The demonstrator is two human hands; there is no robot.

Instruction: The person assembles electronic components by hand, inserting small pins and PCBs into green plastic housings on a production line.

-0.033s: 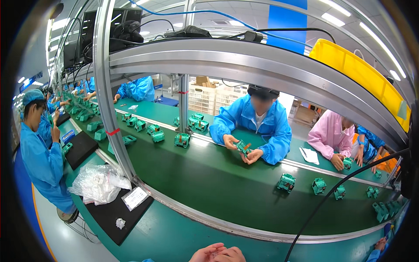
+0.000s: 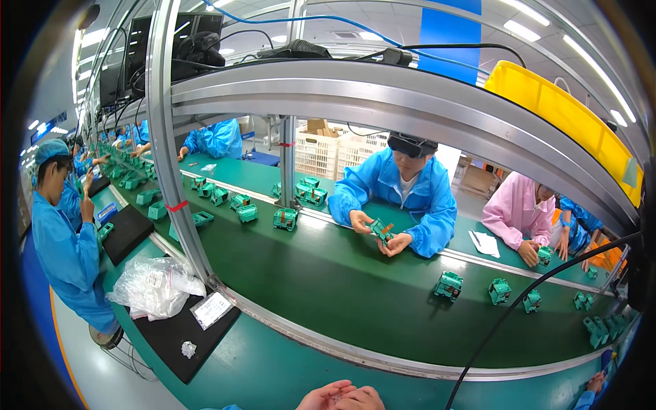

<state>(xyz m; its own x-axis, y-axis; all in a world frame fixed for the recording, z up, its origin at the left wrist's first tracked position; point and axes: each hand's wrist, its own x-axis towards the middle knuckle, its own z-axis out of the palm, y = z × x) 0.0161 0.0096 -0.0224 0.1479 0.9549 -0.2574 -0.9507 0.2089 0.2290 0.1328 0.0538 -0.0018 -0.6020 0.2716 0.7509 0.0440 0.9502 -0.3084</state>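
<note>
Nothing visible has shifted since the earlier picture, so the handwork stands at the same point: at the bottom edge, the left hand (image 2: 320, 397) and right hand (image 2: 362, 399) meet, half-curled, by the green bench (image 2: 266, 365) (anything between the palms is hidden, so I cannot tell what they grip); a crumpled clear scrap (image 2: 188, 349) sits on the black mat (image 2: 164, 339), lower left

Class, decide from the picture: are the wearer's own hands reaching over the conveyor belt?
No, the left hand and right hand are together on the near side of the metal rail.
</note>
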